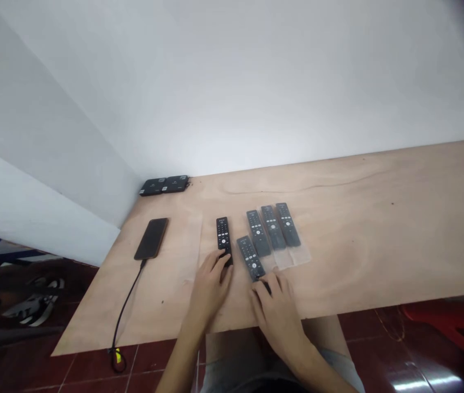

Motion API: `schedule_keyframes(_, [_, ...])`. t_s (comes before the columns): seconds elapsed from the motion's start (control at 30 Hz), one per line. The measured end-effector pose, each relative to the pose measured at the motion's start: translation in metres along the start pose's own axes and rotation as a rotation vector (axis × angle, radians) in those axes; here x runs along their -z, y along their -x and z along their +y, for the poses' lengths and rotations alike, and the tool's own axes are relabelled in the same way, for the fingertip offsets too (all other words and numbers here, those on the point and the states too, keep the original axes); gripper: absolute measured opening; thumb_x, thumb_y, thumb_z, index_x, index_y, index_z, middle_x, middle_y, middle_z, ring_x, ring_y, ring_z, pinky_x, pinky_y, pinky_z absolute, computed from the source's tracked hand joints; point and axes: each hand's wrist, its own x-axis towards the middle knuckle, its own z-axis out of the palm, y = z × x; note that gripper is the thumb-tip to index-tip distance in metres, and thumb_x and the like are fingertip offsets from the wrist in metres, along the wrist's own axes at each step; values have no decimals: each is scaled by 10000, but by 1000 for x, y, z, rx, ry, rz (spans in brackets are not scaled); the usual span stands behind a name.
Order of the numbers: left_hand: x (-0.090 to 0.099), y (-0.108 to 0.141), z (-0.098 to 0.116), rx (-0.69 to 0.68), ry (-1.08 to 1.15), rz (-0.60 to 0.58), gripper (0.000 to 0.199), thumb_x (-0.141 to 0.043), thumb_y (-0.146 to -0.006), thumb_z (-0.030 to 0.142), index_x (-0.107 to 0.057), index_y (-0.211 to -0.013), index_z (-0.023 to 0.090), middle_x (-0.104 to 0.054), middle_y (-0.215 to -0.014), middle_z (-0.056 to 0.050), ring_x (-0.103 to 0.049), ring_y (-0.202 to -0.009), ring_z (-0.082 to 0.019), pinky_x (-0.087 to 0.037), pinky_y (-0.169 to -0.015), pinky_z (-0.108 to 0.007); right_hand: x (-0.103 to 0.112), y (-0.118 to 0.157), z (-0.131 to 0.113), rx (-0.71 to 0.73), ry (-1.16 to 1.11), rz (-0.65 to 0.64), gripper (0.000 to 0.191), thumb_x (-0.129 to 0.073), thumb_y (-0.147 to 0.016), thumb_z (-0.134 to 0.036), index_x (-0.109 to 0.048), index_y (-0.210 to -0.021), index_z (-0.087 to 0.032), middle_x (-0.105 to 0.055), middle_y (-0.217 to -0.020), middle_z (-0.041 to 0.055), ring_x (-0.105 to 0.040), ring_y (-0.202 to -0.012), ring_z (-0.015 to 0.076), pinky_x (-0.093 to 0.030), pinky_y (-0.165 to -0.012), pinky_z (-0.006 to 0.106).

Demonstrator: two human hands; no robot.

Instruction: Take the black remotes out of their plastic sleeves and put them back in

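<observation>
My left hand rests on the lower end of a black remote that lies on the wooden table, its fingers bent over the remote. My right hand lies over the lower end of another remote, tilted to the left at its top, with fingers curled round it. Just beyond my right hand three more remotes lie side by side: a left one, a middle one and a right one. They seem to be in clear sleeves.
A phone with a black cable lies on the left of the table. Two black boxes stand by the wall at the back left. Part of a red chair shows at the lower right.
</observation>
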Motion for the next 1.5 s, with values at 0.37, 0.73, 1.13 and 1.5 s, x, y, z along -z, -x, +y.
schedule_keyframes(0.37, [-2, 0, 1, -2, 51, -35, 283, -607, -1119, 277, -699, -1386, 278, -703, -1415, -134, -709, -1338, -315, -631, -1152, -563, 41, 18, 67, -64, -229, -14, 289, -613, -1068, -221, -663, -1346, -283, -667, -1441, 135, -665, -1342, 360, -626, -1089, 563])
schedule_keyframes(0.73, [5, 8, 50, -206, 122, -138, 443, -751, -1060, 348, -634, -1486, 316, -713, -1443, -135, -639, -1449, -373, -573, -1207, -640, 73, 10, 105, 116, -450, -220, 704, -703, -936, -96, -594, -1591, -330, -715, -1477, 108, -623, -1420, 342, -563, -1199, 576])
schedule_keyframes(1.13, [-3, 18, 62, -177, 105, -319, 595, -739, -1071, 343, -542, -1632, 331, -731, -1456, -119, -713, -1333, -342, -629, -1126, -555, 71, 13, 137, -114, -471, -37, 523, -706, -1061, -368, -614, -1573, -318, -698, -1493, 124, -616, -1434, 355, -500, -1244, 635])
schedule_keyframes(1.5, [10, 33, 42, -215, 26, -141, 460, -733, -1081, 324, -647, -1527, 246, -774, -1297, -129, -761, -1185, -304, -654, -1042, -492, 57, 2, 108, -274, -809, 34, 237, -734, -1063, -487, -828, -1030, -272, -753, -1206, 111, -720, -1192, 311, -553, -1127, 504])
